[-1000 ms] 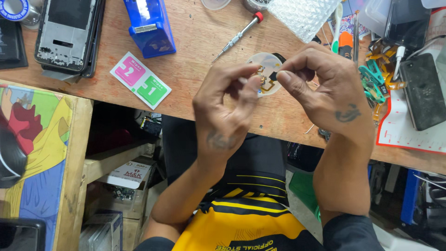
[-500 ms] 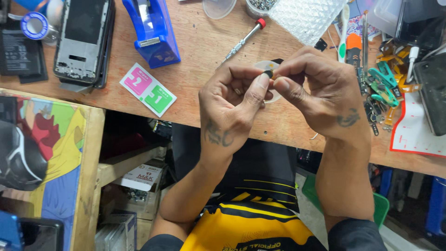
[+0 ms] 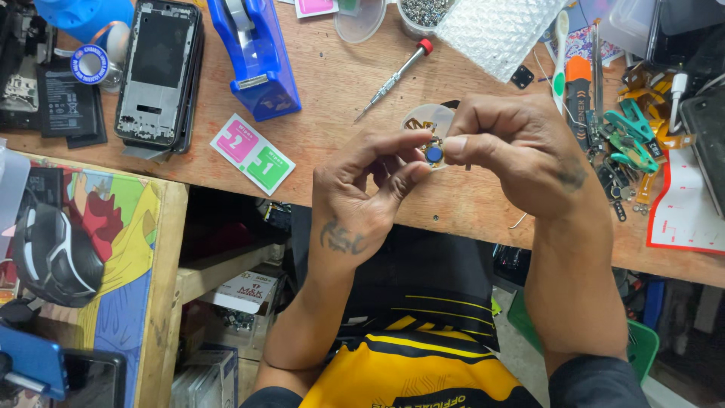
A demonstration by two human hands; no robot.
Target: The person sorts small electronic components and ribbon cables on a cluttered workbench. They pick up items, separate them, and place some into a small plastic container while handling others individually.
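Small round blue-centred component with gold edging [image 3: 433,153], centre of frame, just above the wooden surface [image 3: 332,91]. Right hand [image 3: 521,155] fingers pinching it from the right; left hand [image 3: 366,189] thumb and forefinger pressed to it from the left. White round dish [image 3: 423,119] just behind. Red-capped screwdriver [image 3: 393,78] above left. Blue tape dispenser [image 3: 253,57] and grey phone frame [image 3: 157,72] upper left

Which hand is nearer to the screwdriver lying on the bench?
The right hand. Its fingertips sit just below and to the right of the screwdriver, while the left hand is lower, toward the bench edge. Both hands pinch a small round part.
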